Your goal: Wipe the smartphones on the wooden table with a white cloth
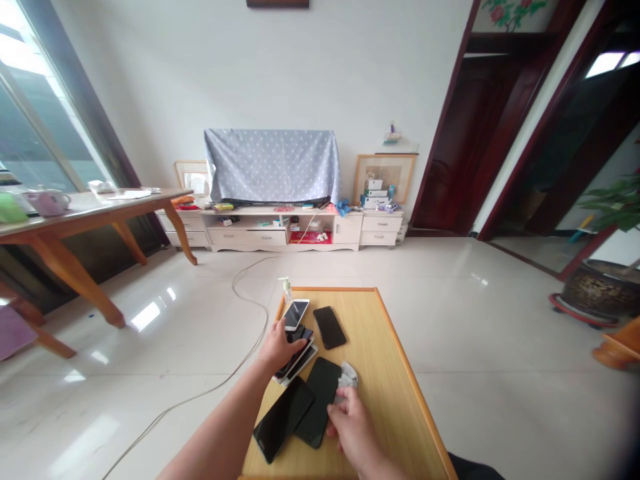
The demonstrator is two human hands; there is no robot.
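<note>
Phones spread across a wooden table (395, 373).
Left hand (280, 348) grips a phone stack (299, 360); right hand (350, 420) pinches a crumpled cloth (347, 378) beside a black phone (320, 400).

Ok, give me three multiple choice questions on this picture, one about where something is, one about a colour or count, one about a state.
1. Where does the small clear bottle stand?
A. at the far left corner of the wooden table
B. on the floor
C. at the near right corner

2. What colour is the crumpled cloth by the right hand?
A. red
B. white
C. black

3. What is the left hand doing?
A. hanging off the table
B. lifting the bottle
C. resting on a stack of phones

Answers: 1 A, the bottle sits at the far left edge of the tabletop. 2 B, the cloth shows pale white against the dark phones. 3 C, its fingers lie over the stacked phones at the table's left edge.
</note>
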